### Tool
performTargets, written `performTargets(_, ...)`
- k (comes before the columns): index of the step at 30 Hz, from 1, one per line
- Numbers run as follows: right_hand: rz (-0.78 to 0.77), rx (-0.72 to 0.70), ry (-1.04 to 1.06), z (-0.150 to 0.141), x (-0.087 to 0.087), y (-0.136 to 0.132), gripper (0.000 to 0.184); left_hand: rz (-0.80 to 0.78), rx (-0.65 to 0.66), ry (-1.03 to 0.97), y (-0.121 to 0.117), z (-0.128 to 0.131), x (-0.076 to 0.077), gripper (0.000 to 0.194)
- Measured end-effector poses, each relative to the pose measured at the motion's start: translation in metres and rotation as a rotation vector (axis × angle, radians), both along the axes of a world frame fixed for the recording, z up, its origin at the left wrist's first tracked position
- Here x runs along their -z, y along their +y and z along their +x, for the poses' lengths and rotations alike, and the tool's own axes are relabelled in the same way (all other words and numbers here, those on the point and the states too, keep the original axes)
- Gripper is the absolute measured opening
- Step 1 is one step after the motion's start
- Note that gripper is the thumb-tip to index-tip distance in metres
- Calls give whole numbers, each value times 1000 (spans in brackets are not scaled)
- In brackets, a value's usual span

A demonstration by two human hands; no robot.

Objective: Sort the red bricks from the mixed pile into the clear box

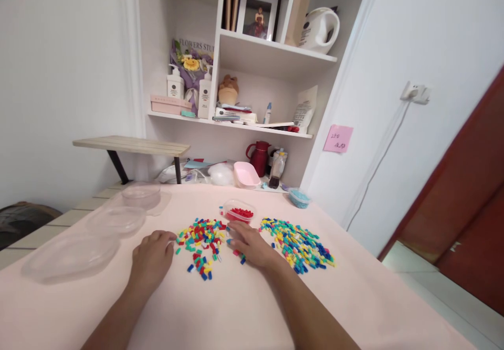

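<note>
My left hand (153, 254) rests on the table left of a mixed pile of small coloured capsule-like pieces (202, 234). Its fingers are loosely bent, with nothing visible in them, and the fingertips come close to the pile's left edge. My right hand (253, 246) lies over the table at that pile's right side, fingers stretched and apart. A few loose pieces lie at its fingertips and under its palm. Just beyond it stands a clear tub (228, 206) holding red pieces (241, 213). To the right spreads a larger pile of mostly blue, green and yellow pieces (299, 242).
Three clear plastic containers (74, 255) line the table's left side. A lidded tub of light-blue pieces (300, 198) stands at the back right corner. Behind the table are a pink basin (247, 175), a red jug (259, 158), a bottle (277, 169) and shelves (260, 51).
</note>
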State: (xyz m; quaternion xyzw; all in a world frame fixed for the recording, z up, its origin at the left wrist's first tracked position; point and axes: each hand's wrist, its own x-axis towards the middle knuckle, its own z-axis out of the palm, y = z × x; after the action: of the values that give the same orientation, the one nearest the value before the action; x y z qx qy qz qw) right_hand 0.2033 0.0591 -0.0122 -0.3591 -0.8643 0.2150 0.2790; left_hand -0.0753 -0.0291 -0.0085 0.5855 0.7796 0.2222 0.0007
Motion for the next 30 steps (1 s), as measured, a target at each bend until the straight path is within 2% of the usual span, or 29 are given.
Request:
performTargets(5, 7, -19, -56, -6, -4, -3, 46, -17, -3, 11, 0, 0, -1, 39)
performTargets(8, -17, -30, 55, -5, -5, -2, 35, -20, -4, 17, 0, 0, -1, 39)
performTargets(11, -18, -33, 127, -3, -4, -1, 32, -16, -6, 18, 0, 1, -1, 39)
performTargets(18, 131, -50, -92, -12, -1, -6, 37, -3, -10, 11, -1, 2, -3, 38)
performTargets(23, 110, -61, -79, -12, -5, -7, 17, 1, -16, 9, -2, 3, -4, 36)
performTargets(26, 115, -57, -70, -10, -5, -9, 26, -3, -12, 5, -2, 4, -5, 37)
performTargets(30, 146, -132, -83, -11, -3, -12, 37, -12, -4, 3, -2, 3, -4, 39)
